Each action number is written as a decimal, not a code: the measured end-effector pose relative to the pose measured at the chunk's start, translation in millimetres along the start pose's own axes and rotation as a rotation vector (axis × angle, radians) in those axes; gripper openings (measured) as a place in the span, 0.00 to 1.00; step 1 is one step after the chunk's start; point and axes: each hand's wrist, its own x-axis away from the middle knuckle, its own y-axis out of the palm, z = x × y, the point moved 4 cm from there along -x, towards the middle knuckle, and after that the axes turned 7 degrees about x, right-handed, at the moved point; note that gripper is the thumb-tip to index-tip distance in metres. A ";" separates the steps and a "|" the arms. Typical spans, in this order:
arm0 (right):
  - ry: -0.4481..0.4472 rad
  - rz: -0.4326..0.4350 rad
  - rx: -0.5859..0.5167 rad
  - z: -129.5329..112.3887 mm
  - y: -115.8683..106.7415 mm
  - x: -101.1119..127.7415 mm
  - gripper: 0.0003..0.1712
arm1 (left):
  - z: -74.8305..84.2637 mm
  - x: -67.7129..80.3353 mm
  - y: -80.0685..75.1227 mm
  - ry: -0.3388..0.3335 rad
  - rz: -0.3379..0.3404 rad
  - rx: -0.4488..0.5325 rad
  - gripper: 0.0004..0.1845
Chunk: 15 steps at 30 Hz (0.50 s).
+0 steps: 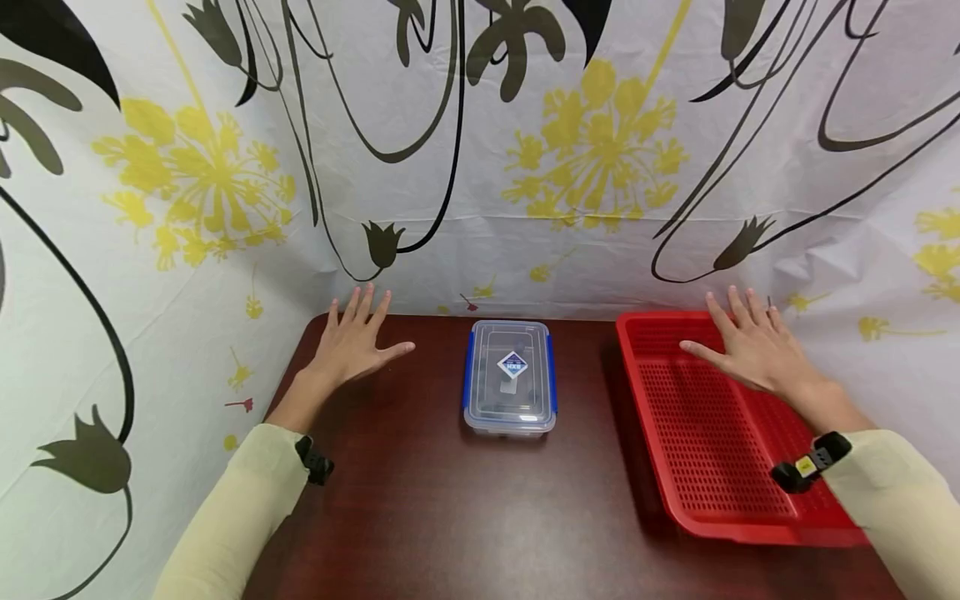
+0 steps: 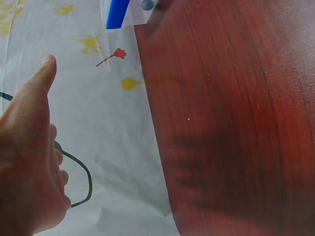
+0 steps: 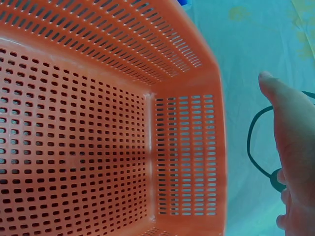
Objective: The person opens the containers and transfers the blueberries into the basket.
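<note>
My left hand (image 1: 351, 346) is raised above the table's far left corner, fingers spread and holding nothing. Over the red basket (image 1: 652, 433) my right hand (image 1: 757, 350) is held out the same way, its fingers spread above the far rim. Between the hands, a clear plastic food container (image 1: 513, 408) with blue side clips sits on the table, its lid on and a small diamond-shaped label on top. In the left wrist view only a corner of that container (image 2: 117, 14) shows. The right wrist view looks down into the perforated basket (image 3: 187, 83), with no items visible inside.
The dark reddish-brown wooden table (image 1: 420, 517) runs up to a white curtain (image 1: 480, 183) printed with yellow flowers and dark stems, which hangs behind it and along the left side. The basket stands along the table's right side.
</note>
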 end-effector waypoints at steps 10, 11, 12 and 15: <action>0.003 0.027 -0.017 -2.8 -3.0 0.4 0.59 | 2.1 1.8 3.2 0.003 -0.006 0.016 0.58; 0.002 0.031 -0.016 -4.4 -4.7 0.2 0.59 | 2.4 1.5 3.9 0.004 -0.007 0.022 0.58; -0.001 0.036 -0.014 -6.5 -6.6 -0.2 0.59 | 2.6 1.2 4.8 0.004 -0.011 0.025 0.58; -0.009 0.042 -0.014 -15.6 -13.1 -2.9 0.59 | 4.3 0.8 7.4 0.005 -0.011 0.034 0.57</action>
